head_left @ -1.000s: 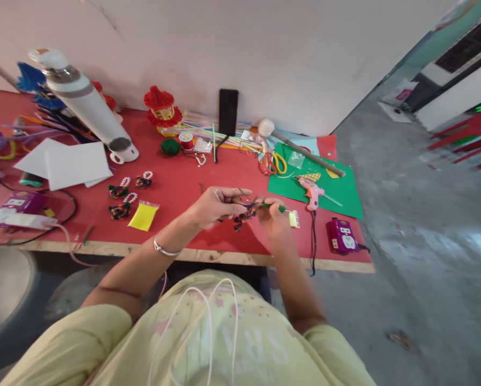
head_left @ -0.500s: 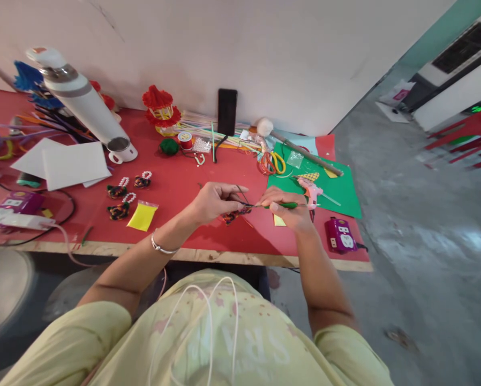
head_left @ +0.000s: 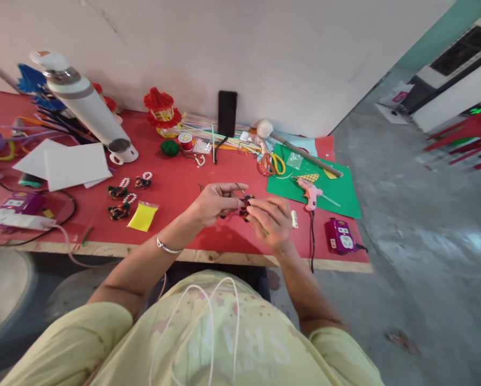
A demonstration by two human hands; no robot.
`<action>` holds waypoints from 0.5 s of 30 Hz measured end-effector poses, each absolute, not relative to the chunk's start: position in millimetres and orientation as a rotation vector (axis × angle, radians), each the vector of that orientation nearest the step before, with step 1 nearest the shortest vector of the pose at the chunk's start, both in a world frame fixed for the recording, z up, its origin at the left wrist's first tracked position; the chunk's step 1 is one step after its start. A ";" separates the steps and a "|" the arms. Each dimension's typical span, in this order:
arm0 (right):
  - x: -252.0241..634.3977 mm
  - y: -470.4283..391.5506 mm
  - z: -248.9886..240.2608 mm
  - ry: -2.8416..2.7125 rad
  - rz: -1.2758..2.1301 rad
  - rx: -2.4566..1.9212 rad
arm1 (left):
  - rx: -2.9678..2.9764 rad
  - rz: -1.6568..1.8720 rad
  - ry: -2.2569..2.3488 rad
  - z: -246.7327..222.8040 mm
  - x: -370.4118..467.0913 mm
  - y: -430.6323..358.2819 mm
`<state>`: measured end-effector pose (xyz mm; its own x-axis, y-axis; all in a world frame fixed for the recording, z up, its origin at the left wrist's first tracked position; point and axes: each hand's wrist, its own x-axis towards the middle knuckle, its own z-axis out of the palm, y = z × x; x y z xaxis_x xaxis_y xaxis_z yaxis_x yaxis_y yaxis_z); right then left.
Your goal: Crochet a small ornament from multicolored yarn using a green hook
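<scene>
Between my hands, above the red table top [head_left: 176, 182], is a small dark multicoloured crocheted piece [head_left: 243, 213]. My left hand [head_left: 214, 205] pinches it between thumb and fingers, and a dark strand runs over the raised index finger. My right hand [head_left: 271, 219] is closed, its fingertips touching the piece's right side. A bit of the green-handled crochet hook [head_left: 268, 232] shows under that hand; the rest is hidden by the fingers. To the left lie several similar dark pieces with white bead loops [head_left: 119, 210], next to a yellow packet [head_left: 143, 216].
A pink glue gun [head_left: 310, 193] lies on green sheet material [head_left: 345, 187] at right, near scissors [head_left: 278, 164] and a purple power socket box [head_left: 340, 236]. Behind are a phone [head_left: 227, 113], green yarn ball [head_left: 169, 148] and thread spool [head_left: 185, 141]. A white flask [head_left: 80, 99] and mug [head_left: 123, 151] stand left.
My right hand has moved left and turned, bringing its fingertips against the crocheted piece. The hook's green handle, plainly visible before, is now mostly hidden. My left hand has barely moved.
</scene>
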<state>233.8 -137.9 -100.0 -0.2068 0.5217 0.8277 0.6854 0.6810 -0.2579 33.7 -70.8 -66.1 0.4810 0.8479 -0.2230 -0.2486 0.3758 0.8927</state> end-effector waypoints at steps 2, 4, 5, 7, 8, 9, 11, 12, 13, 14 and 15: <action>227.9 -140.0 -107.8 -1.776 -0.183 -0.916 | 0.866 0.718 0.702 -66.7 31.5 -69.2; 229.7 -139.8 -105.4 -1.784 -0.010 -0.894 | 0.891 0.674 0.695 -65.9 27.5 -66.9; 233.3 -138.9 -100.2 -1.811 0.099 -0.886 | 0.932 0.663 0.711 -64.9 25.1 -65.5; 243.9 -136.1 -85.0 -1.869 0.289 -0.883 | 1.043 0.653 0.758 -62.7 20.2 -62.2; 249.5 -134.4 -76.7 -1.882 0.361 -0.886 | 1.100 0.648 0.774 -61.8 17.9 -60.6; 254.5 -132.6 -69.4 -1.878 0.427 -0.888 | 1.151 0.636 0.777 -61.1 16.0 -59.0; 260.2 -128.9 -61.2 -1.839 0.590 -0.891 | 1.216 0.595 0.750 -60.8 13.7 -56.8; 260.3 -127.2 -61.6 -1.802 0.688 -0.880 | 1.226 0.569 0.726 -61.3 13.6 -56.3; 258.5 -125.7 -65.1 -1.739 0.788 -0.859 | 1.218 0.546 0.699 -62.1 14.3 -56.4; 254.7 -124.7 -71.5 -1.656 0.876 -0.831 | 1.197 0.529 0.672 -63.4 15.9 -56.9; 249.3 -124.2 -80.1 -1.559 0.936 -0.803 | 1.167 0.529 0.650 -65.0 18.2 -58.0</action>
